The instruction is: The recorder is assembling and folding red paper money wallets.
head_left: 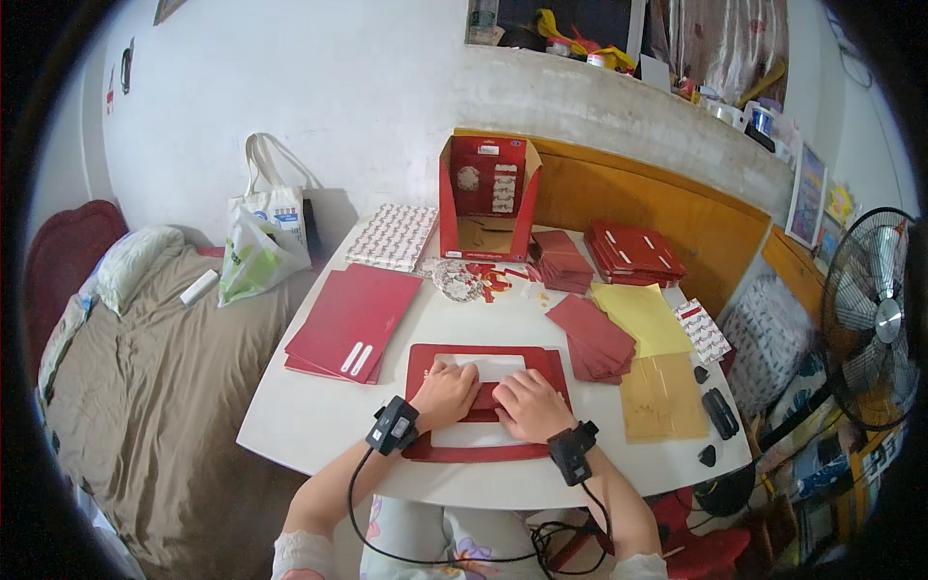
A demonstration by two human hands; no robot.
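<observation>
My left hand (447, 393) and my right hand (534, 404) are both closed, fingers curled, on a folded dark red card (487, 398). The fingers cover much of it, so its full shape is hidden. Beneath lies a flat red cardboard sheet with a white middle (481, 452), near the table's front edge. Red sheets with two white slots (353, 319) are stacked to the left. On the right, small red cards (592, 338) lie fanned out, closest to my right hand. Black straps with small boxes sit around both wrists.
An open red display box (488, 198) stands at the back, beside patterned white sheets (393, 235) and stacked red folders (633, 253). Yellow sheets (643, 319) and a black stapler-like object (719, 414) lie to the right. A fan (878, 319) stands beyond. Cables trail from my wrists.
</observation>
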